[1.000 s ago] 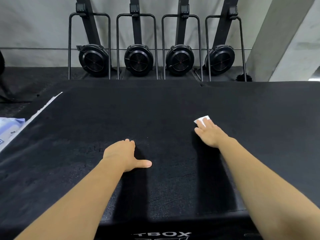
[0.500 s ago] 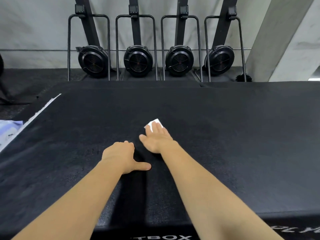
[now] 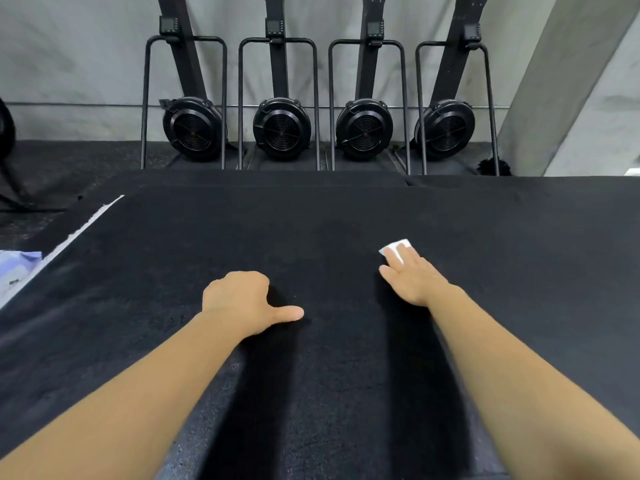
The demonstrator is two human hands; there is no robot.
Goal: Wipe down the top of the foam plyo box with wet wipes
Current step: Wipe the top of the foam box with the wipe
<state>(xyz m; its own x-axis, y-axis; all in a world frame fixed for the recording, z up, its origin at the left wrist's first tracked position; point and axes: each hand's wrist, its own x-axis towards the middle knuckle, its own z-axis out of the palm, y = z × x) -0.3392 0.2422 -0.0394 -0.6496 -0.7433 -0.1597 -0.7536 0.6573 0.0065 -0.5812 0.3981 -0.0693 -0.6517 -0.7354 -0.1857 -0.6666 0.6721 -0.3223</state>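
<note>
Right hand (image 3: pixel 412 282) flat, fingers together, pressing white wipe (image 3: pixel 398 247) onto box top (image 3: pixel 329 237); left hand (image 3: pixel 242 299) empty, curled, thumb out, near front edge.

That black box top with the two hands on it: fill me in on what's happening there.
A person is wiping the black foam plyo box top with a small folded white wet wipe. The right hand lies flat on the wipe, fingers pressing it to the surface right of centre. The left hand rests bare on the box, fingers curled, thumb out, bracing. A pale blue wipe packet lies off the box's left edge.
</note>
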